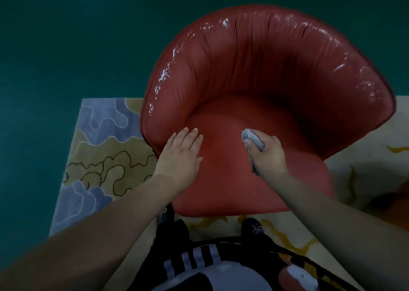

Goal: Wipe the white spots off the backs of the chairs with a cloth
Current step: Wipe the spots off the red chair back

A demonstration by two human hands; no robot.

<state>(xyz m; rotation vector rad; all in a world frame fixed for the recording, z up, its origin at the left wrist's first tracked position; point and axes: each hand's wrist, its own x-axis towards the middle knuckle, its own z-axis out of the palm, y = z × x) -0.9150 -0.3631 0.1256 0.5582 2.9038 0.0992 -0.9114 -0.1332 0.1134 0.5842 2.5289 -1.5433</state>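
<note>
Head view. A red chair (261, 105) is seen from above, its seat toward 6 o'clock and its curved, padded back sweeping from 9 through 12 to 3 o'clock. White spots (166, 74) are strung along the back's rim between roughly 9 and 11 o'clock; further pale marks at 1 to 3 o'clock could be spots or mere glare off the glossy cover, and the blur does not allow it to be told which.

The left hand (181, 155) is laid flat on the seat's 9 o'clock edge, fingers straight, nothing held. The right hand's grip (266, 155) is curled round a grey cloth (253, 139), bunched, with a wad showing above the thumb and a tail hanging below the palm, over the middle of the seat, well apart from the spots.

Handling, as judged: the cloth is light and limp, best kept wadded so a firm pad is presented. The chair's cover looks slick and soft, likely to yield under pressure; the back would be steadied at the rim by the free hand.

A patterned rug (104, 149) lies under the chair on a dark green floor (66, 36).
</note>
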